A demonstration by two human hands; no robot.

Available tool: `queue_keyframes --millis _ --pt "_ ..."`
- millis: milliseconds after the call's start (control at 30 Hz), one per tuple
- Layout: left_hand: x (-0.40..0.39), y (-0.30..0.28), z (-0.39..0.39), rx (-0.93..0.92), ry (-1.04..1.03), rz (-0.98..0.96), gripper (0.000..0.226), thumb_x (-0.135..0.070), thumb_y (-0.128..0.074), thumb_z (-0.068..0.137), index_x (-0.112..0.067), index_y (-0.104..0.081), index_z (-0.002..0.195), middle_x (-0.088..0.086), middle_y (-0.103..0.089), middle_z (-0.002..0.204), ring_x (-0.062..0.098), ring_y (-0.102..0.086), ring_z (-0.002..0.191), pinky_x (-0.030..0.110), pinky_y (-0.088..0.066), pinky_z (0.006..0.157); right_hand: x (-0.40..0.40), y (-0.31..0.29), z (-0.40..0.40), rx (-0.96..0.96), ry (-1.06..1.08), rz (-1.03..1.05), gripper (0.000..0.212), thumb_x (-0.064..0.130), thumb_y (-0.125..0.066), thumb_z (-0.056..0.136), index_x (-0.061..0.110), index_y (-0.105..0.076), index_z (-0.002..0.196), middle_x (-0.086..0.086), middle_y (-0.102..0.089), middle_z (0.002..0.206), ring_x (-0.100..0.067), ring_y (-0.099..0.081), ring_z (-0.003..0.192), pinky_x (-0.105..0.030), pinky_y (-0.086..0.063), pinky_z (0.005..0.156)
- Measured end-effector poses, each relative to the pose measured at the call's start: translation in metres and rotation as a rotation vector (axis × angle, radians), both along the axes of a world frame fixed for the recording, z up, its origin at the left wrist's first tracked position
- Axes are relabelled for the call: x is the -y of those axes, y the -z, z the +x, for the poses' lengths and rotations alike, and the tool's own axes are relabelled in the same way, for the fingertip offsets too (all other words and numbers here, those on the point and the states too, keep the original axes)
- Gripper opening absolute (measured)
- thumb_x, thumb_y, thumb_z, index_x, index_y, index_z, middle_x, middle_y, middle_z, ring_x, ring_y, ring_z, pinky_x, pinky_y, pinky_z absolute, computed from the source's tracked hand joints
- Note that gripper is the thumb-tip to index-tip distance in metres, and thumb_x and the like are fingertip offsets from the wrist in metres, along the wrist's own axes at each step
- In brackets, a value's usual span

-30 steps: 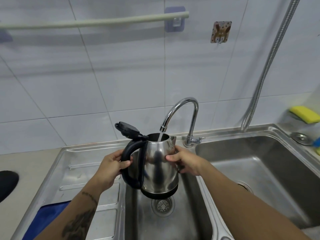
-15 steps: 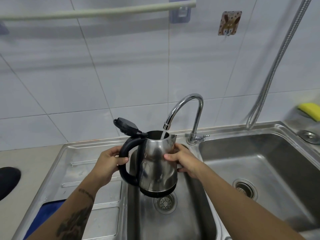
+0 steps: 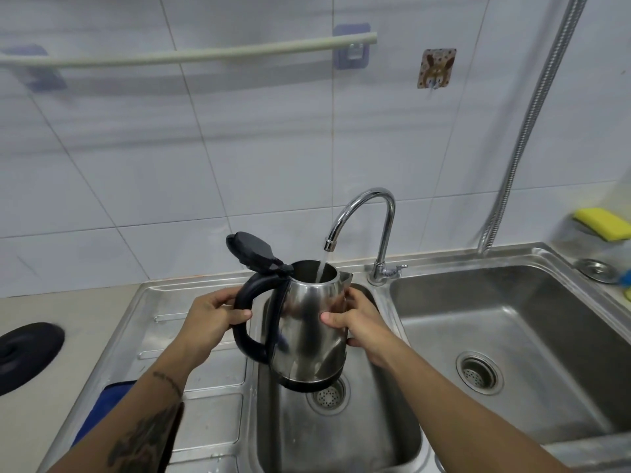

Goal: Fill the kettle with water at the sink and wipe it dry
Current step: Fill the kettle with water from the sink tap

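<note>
Black and round, a flat plastic kettle base [image 3: 29,356] lies on the beige tabletop [image 3: 41,421] at far left, and a blue cloth [image 3: 102,409] rests at the near edge of the ribbed steel draining board [image 3: 205,336]. The left hand [image 3: 208,324] curls its fingers round the black loop handle of the shiny stainless-steel kettle [image 3: 304,329], which hangs upright above the small middle basin [image 3: 341,438] of the steel sink, over its drain strainer [image 3: 326,394]. The kettle's black lid [image 3: 251,250] stands flipped open. A thin stream of water [image 3: 321,268] falls from the curved chrome tap [image 3: 365,220] into the kettle's mouth. The right hand [image 3: 362,324] grips the kettle's body on its spout side, thumb across the front. Further right lie the large basin [image 3: 512,336], a metal hose [image 3: 532,107] and a yellow sponge [image 3: 602,224].
</note>
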State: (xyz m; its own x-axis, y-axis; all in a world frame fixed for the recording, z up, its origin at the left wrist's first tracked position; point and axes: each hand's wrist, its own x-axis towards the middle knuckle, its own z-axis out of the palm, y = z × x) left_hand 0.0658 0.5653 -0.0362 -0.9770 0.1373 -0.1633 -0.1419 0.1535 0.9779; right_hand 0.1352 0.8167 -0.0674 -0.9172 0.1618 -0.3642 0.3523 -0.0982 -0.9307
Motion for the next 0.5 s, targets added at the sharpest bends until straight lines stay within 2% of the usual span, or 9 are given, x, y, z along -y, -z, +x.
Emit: queue_keyframes --millis 100,200,367,500 --pt "-0.001 -0.005 0.010 -0.003 0.000 0.004 0.040 0.018 -0.064 0.075 -0.016 -0.075 0.094 -0.009 -0.071 0.067 0.021 -0.064 0.079 0.031 -0.053 0.082 0.000 -0.004 0.008 -0.004 0.004 -0.002 0.069 0.009 -0.080 0.080 0.026 -0.050 0.139 0.010 -0.063 0.120 -0.013 -0.060 0.106 -0.030 -0.046 0.073" --pt "-0.003 -0.007 0.016 0.005 -0.010 0.001 0.042 0.018 -0.064 0.076 -0.018 -0.075 0.095 -0.006 -0.071 0.070 0.021 -0.065 0.077 0.032 -0.054 0.079 -0.001 -0.008 0.014 0.002 0.003 -0.003 0.064 0.007 -0.078 0.081 0.024 -0.052 0.136 0.008 -0.063 0.121 -0.012 -0.063 0.101 -0.028 -0.047 0.066" --pt "-0.004 -0.008 0.023 0.006 -0.016 0.019 0.044 0.019 -0.064 0.075 -0.020 -0.076 0.092 -0.002 -0.071 0.075 0.020 -0.066 0.075 0.031 -0.054 0.077 -0.002 -0.010 0.019 -0.011 0.010 0.001 0.065 0.008 -0.079 0.078 0.025 -0.053 0.135 0.007 -0.064 0.125 -0.015 -0.063 0.107 -0.029 -0.046 0.069" --pt "-0.005 -0.009 0.026 0.003 -0.013 0.018 0.043 0.018 -0.065 0.075 -0.019 -0.076 0.094 0.001 -0.071 0.080 0.020 -0.066 0.076 0.030 -0.054 0.076 -0.004 -0.013 0.022 -0.016 0.003 -0.002 0.062 0.008 -0.079 0.080 0.026 -0.053 0.133 0.009 -0.063 0.121 -0.014 -0.062 0.104 -0.028 -0.045 0.067"
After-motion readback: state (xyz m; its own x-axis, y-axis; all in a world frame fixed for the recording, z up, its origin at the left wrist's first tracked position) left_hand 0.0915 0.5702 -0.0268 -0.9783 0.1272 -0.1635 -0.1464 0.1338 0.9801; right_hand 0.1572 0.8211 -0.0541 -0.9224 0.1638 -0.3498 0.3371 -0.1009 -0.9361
